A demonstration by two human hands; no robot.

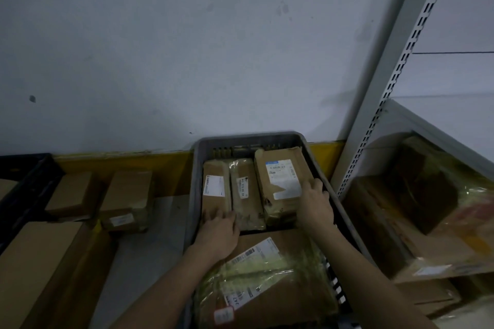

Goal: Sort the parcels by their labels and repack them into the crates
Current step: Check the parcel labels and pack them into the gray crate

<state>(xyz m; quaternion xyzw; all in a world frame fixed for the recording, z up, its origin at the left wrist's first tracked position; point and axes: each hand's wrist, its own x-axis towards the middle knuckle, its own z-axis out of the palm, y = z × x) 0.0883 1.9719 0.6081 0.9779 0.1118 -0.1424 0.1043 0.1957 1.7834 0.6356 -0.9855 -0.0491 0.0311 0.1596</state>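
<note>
Step in hand: packing parcels into the grey crate [312, 149], lower centre of the frame; both hands look to be squaring up the back row.
Left hand [217, 232]: palm down, fingers [213, 215] spread flat on the near end of the left parcel [215, 189]; pressing, not gripping.
Right hand [316, 204]: fingers [314, 185] laid over the right edge of the right parcel [280, 181], beside the crate wall; whether they curl under it I cannot tell.
Back row: three labelled parcels side by side, the middle parcel [244, 189] touching both neighbours.
Front of crate: a large taped parcel [267, 275] lying flat, label up.
Unsorted: plain cardboard boxes [125, 195] on the floor at lower left, by a dark crate [29, 184].
Next move, as a judgement: push the row snug, then read a floor box's label before lifting it.
</note>
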